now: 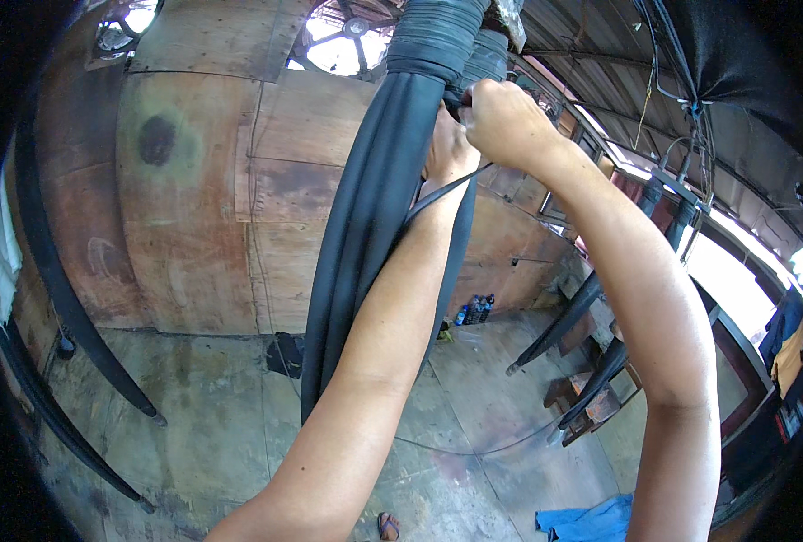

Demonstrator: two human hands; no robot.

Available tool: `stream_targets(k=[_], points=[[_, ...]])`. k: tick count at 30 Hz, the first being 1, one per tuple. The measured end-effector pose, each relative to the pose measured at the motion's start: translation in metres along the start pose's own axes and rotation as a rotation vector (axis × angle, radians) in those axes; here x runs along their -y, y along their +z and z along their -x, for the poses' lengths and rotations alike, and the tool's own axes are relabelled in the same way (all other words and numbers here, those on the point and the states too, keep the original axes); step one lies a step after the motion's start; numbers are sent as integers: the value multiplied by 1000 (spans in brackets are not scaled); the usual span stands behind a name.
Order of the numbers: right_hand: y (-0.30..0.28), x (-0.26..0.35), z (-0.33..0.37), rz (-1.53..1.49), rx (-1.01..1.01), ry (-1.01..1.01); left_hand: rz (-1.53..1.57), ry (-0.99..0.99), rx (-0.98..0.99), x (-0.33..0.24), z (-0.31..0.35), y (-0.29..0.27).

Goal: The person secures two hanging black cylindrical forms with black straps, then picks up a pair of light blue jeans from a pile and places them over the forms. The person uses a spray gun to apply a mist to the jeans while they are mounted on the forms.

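A thick bundle of long black rubber tubes or sheets [352, 226] hangs in front of me. Near its top it is bound by tightly wound black rubber bands [433, 41], with a second wrapped part just behind. My left hand [449, 144] reaches in among the hanging lengths, its fingers hidden behind the rubber. Raised beside the binding, my right hand [508, 122] is closed with its fingers curled at the wrapped part. A narrow black rubber strip [442, 191] runs from beneath that hand across my left forearm to the bundle.
Other black rubber lengths hang at left [85, 289] and right [568, 321]. A wooden stool [591, 406] stands on the floor at right. Blue cloth [586, 519] lies low down, near a sandalled foot [389, 526]. Several bottles [475, 310] stand by the wooden wall [184, 235]. A thin cable crosses the floor.
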State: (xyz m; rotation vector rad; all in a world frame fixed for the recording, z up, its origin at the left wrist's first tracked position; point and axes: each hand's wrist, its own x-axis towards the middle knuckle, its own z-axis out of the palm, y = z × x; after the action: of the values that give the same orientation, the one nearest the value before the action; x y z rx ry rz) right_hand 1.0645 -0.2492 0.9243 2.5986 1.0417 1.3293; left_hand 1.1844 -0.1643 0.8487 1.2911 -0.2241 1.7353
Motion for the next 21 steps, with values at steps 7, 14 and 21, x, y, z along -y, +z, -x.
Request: stream_targets(k=[7,14,21], points=[[-48,-10,23,-441,247,180,-8,-174,142,-17,-1,-22],[-98,-68,109,-692,235,422,44,-140,337,-11,-19,-38],[-62,-152,147,-527,22,364,337,-344,691,-22,-25,-56]])
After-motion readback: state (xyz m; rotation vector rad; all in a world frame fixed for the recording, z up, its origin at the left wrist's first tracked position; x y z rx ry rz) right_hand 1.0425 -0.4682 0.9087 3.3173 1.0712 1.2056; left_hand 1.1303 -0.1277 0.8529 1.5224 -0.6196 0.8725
